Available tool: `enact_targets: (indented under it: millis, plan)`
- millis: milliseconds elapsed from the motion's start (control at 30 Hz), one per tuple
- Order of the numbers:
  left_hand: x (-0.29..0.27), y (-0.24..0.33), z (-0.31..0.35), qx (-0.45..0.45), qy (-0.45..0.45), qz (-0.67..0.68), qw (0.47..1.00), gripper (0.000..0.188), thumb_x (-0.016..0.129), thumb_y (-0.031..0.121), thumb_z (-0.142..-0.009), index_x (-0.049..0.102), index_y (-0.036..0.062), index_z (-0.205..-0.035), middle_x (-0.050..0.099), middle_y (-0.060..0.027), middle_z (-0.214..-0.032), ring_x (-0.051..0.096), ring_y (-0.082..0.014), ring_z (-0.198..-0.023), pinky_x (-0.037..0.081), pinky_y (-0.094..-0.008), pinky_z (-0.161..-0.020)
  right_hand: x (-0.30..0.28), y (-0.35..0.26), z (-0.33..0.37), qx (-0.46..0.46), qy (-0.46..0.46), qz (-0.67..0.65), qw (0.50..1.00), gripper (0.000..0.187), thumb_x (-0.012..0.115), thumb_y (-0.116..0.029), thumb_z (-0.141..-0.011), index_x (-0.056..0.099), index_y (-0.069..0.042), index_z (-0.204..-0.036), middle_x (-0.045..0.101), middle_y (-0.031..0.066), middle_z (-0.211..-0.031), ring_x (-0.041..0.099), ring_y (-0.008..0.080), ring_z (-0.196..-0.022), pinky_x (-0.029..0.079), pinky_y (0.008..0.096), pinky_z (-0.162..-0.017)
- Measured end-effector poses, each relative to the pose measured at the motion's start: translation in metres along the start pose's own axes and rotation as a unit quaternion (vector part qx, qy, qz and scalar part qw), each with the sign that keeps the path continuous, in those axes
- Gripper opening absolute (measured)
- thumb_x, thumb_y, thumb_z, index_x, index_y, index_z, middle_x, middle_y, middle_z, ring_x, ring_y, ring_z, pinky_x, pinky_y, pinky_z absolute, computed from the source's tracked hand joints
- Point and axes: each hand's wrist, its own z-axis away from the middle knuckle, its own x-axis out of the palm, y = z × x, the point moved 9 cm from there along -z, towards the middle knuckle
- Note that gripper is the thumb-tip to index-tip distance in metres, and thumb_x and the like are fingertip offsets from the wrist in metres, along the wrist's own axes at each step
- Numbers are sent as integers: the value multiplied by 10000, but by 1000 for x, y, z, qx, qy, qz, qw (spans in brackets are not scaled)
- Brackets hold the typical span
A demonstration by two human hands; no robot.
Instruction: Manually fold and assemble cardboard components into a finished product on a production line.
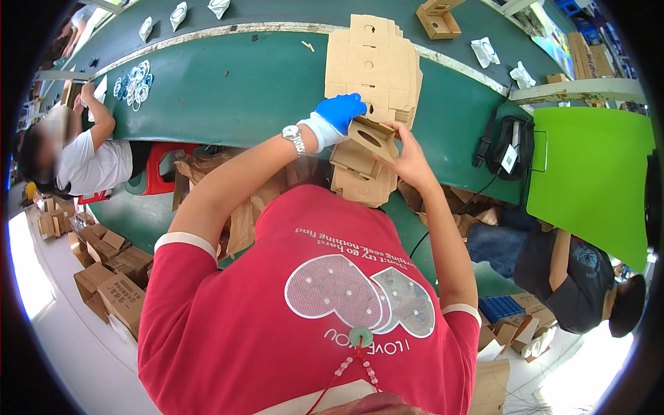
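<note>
A small brown cardboard box [358, 158], partly folded, is between my hands, with an oval hole in one raised panel. My left hand [339, 114], in a blue glove with a white cuff, closes on the box's far left edge; some fingertips are hidden. A silver watch [294, 140] circles that wrist. On the other side my bare right hand [411, 159] grips the box, thumb and fingers around its right edge. Under and beyond the box lies a stack of flat cardboard box blanks [369, 57], reaching toward the table's far edge.
On the green table [242, 90], a heap of white and blue rings [135, 84] lies left. A black bag [513, 149] and a bright green panel [588, 180] stand right. Beyond runs a conveyor [277, 12] with white packets and a folded box [438, 22]. Other people sit on both sides.
</note>
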Motion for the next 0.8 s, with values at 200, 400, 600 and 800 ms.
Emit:
enact_targets:
  millis: [200, 400, 600, 800]
  plan:
    - [0, 1, -4, -20, 27, 29, 999, 264, 727, 201, -757, 630, 137, -994, 608, -120, -957, 629, -354, -877, 529, -445, -733, -3, -2, -21, -124, 182, 243, 945, 329, 731, -15, -724, 609, -38, -1029, 609, 141, -1004, 583, 349, -977, 475, 379, -834]
    - [0, -3, 4, -8, 107, 33, 994, 258, 717, 117, -719, 615, 117, -956, 598, -122, -960, 617, -365, -883, 523, -441, -729, -6, -2, -29, -115, 164, 190, 961, 201, 699, 15, -695, 623, -31, -876, 612, 138, -846, 593, 339, -844, 480, 378, -750]
    - [-19, -15, 23, -138, 48, 253, 956, 530, 788, 173, -761, 584, 83, -1242, 600, -152, -1105, 638, -330, -983, 537, -406, -835, -15, -21, -32, -60, 197, 173, 963, 179, 707, 7, -719, 645, -19, -885, 638, 117, -833, 616, 297, -820, 491, 354, -762]
    - [-31, -37, 66, -237, -33, 584, 776, 660, 753, 186, -856, 458, 19, -1422, 574, -117, -1320, 581, -194, -1154, 491, -334, -978, -11, -15, -59, 31, 148, 80, 985, 312, 759, -94, -773, 652, -11, -1054, 658, 133, -1049, 623, 250, -1016, 484, 329, -875]
